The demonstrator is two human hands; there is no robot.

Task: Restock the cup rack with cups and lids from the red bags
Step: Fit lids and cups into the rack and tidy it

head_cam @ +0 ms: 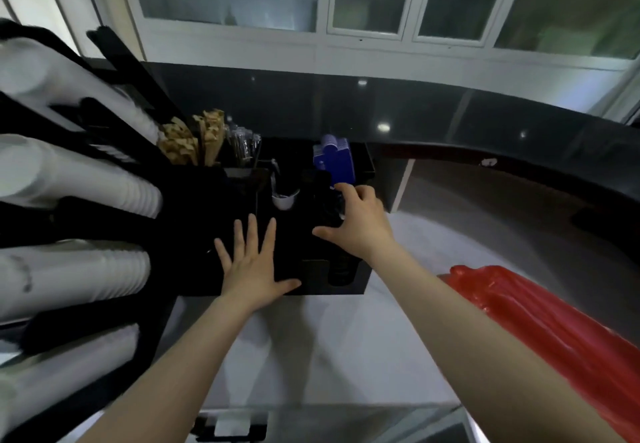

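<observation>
The black cup rack [104, 152] stands at the left, with stacks of white cups [86, 186] lying in its tiers. In front of me a black organizer [194, 221] sits on the counter. My left hand [252, 262] lies flat on its top, fingers spread, holding nothing. My right hand [356, 221] curls over a stack of black lids [329, 207] in a right-hand compartment; the grip itself is hard to see against the dark. A red bag [554, 332] lies at the right on the counter.
The organizer holds brown sleeves [194, 141], clear wrapped straws [242, 145], a blue packet stack [334, 158] and a small white cup [285, 198]. A dark curved countertop [485, 120] runs behind, with windows above. The light counter surface [311, 345] spreads below my arms.
</observation>
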